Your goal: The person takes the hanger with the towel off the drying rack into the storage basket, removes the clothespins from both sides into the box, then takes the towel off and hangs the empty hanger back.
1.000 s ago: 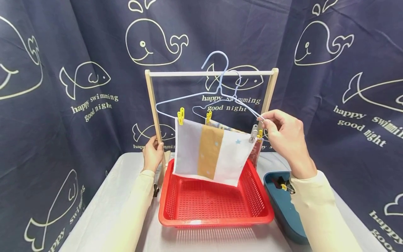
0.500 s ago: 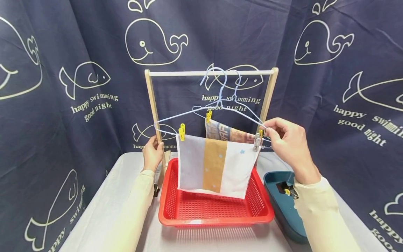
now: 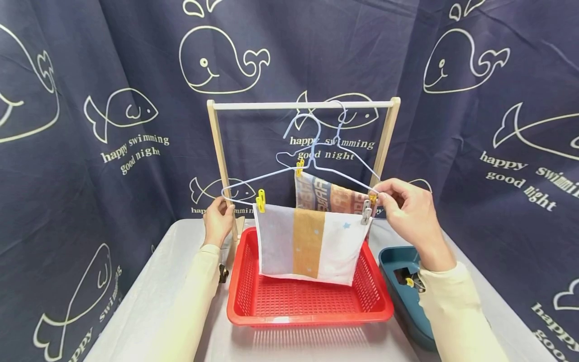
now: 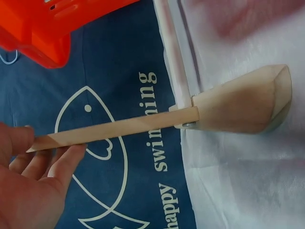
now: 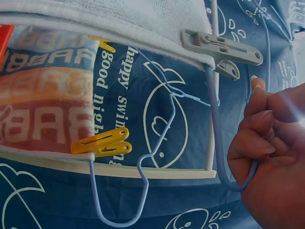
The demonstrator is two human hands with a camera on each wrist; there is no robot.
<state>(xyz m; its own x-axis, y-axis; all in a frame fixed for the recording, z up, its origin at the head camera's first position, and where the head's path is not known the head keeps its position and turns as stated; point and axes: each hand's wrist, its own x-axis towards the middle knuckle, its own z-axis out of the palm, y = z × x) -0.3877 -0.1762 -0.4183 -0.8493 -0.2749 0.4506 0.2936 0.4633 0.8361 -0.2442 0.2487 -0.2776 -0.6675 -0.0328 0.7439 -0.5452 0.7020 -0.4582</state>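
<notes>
"Where is the near hanger (image 3: 312, 161)?"

"In front of the rack (image 3: 253, 106), its hook lower in view than the rail. A striped cloth (image 3: 307, 244) hangs from it over the red basket (image 3: 312, 320), held by a yellow clip (image 3: 260, 201) at one corner and a grey clip (image 3: 366, 213) at the other."

"And the right hand (image 3: 409, 213)?"

"Its fingers are curled, pinching the hanger's right end against the thumb."

"The left hand (image 3: 218, 221)?"

"It grips the rack's left post (image 3: 219, 141), thumb on one side, fingers on the other."

"What is behind?"

"A far hanger (image 3: 338, 137), hooked on the rail, bearing a patterned cloth (image 3: 323, 196). A blue tray (image 3: 409, 301) lies right of the basket."
</notes>
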